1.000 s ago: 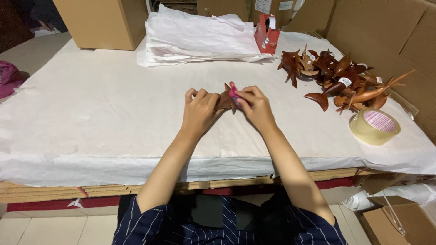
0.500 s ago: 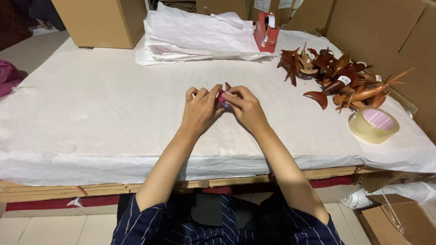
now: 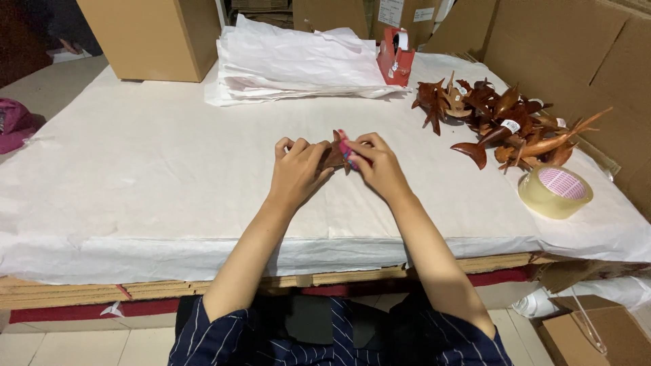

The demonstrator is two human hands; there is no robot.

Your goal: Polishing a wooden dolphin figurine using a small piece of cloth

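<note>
Gripping small wooden carving point(image 3: 332, 156), left hand point(image 3: 296, 173), right hand point(image 3: 381, 166), fingers curled, forearms converging

I see a reddish-brown wooden carving point(image 3: 332, 154), a pink-and-blue sticker point(image 3: 346, 148), white paper point(image 3: 135, 176), a red dispenser point(image 3: 395, 57), and navy pinstriped sleeves point(image 3: 203, 335).

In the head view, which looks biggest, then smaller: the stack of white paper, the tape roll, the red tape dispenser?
1. Stack of white paper, clearly largest.
2. Tape roll.
3. Red tape dispenser. It stands farther from the camera than the roll, so this order is unsure.
</note>
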